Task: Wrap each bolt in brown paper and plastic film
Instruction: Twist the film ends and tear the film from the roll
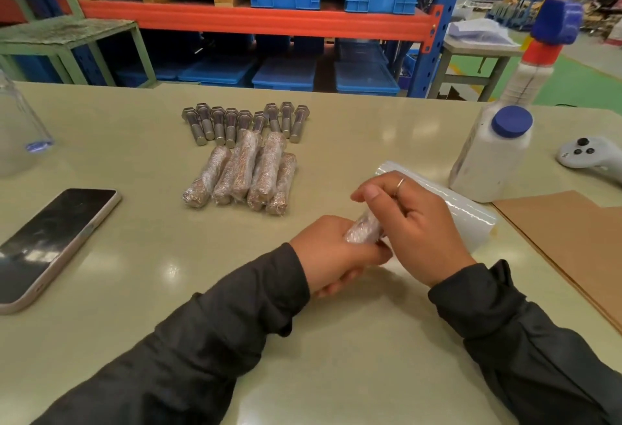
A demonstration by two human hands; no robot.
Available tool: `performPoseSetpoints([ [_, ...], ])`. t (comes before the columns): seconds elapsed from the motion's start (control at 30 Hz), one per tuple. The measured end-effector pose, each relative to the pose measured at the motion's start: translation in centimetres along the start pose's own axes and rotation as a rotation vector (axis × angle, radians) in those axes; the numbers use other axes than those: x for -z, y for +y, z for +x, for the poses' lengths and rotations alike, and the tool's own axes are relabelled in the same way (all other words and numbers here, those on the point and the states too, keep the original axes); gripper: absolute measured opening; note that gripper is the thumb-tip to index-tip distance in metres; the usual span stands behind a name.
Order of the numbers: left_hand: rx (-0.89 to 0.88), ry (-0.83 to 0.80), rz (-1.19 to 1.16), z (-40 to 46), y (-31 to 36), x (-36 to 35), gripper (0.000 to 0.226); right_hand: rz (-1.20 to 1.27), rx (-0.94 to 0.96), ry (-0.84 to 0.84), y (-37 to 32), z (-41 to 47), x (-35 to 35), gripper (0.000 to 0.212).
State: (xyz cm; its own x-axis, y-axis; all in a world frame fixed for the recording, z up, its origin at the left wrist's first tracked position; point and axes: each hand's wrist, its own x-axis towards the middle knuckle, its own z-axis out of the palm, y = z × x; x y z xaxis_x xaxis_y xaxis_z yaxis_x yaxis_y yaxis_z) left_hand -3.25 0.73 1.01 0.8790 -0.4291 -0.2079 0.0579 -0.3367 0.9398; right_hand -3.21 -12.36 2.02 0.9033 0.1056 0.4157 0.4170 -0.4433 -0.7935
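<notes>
1. While both hands hold it, the wrapped bolt [361,231] stands tilted, near the film roll [447,202].
2. Right hand [417,219] curls round its top; left hand [331,253] grips its bottom.
3. The wrapped pile [242,177] lies further away from the roll, on the left hand's side.

Both forearms come in from the near edge, in dark sleeves, and meet at the centre right of the view. The left hand [331,251] lies low, back turned up, its fingers [338,285] curled under and its thumb pressed along the near end of a film-wrapped bolt [361,231]. The right hand [417,219] stands higher and just right of it, wrist bent, back facing right. Its fingers [372,194] curl over the far end of the same bolt, the forefinger arched on top. A thin ring [400,184] sits on one right finger. The two hands touch.
</notes>
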Motion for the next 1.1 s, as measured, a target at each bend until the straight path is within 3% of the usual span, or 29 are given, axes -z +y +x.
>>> performPoseSetpoints([
  [0.03, 0.033, -0.079, -0.139, -0.2, 0.2, 0.2, 0.026, 0.004, 0.049, 0.022, 0.0, 0.0, 0.1, 0.019],
  [0.1, 0.026, -0.129, -0.205, -0.5, 0.4, 0.0, 0.026, -0.068, 0.126, 0.091, 0.2, 0.1, 0.1, 0.033],
  [0.23, -0.067, 0.098, 0.137, -0.1, 0.4, -1.0, 0.032, -0.171, 0.069, 0.078, 0.7, 0.4, -0.3, 0.041],
  [0.33, -0.145, 0.222, 0.433, 0.4, -0.1, -1.4, 0.018, -0.207, 0.041, 0.074, 0.8, 0.3, -0.4, 0.041],
  [0.4, -0.163, 0.290, 0.485, 0.5, -0.2, -1.4, 0.008, -0.226, 0.041, 0.085, 0.7, 0.4, -0.5, 0.038],
  [0.5, -0.189, 0.365, 0.559, 0.4, -0.6, -1.6, 0.021, -0.280, 0.060, 0.108, 0.6, 0.4, -0.7, 0.037],
  [0.57, -0.244, 0.413, 0.605, 0.4, -0.8, -1.6, 0.015, -0.301, 0.069, 0.137, 0.8, 0.2, -0.8, 0.037],
  [0.7, -0.340, 0.486, 0.495, 0.2, -0.6, -1.2, 0.022, -0.166, 0.105, 0.107, 0.7, 0.2, -0.5, 0.022],
  [0.77, -0.344, 0.581, 0.369, 0.1, 0.0, -0.5, 0.025, -0.125, 0.140, 0.100, 0.5, 0.5, 0.0, 0.027],
  [0.87, -0.284, 0.799, 0.158, 0.3, 1.2, 1.9, 0.026, -0.390, 0.179, 0.230, 0.9, 0.8, 1.0, 0.041],
  [0.93, -0.206, 0.897, 0.055, 0.6, 1.7, 4.4, 0.023, -0.630, 0.079, 0.251, 1.3, 0.8, 1.5, 0.047],
  [1.1, -0.052, 0.977, 0.285, 1.4, 1.2, 9.5, 0.032, -1.041, -0.241, 0.000, 2.3, 0.5, 2.3, 0.067],
])
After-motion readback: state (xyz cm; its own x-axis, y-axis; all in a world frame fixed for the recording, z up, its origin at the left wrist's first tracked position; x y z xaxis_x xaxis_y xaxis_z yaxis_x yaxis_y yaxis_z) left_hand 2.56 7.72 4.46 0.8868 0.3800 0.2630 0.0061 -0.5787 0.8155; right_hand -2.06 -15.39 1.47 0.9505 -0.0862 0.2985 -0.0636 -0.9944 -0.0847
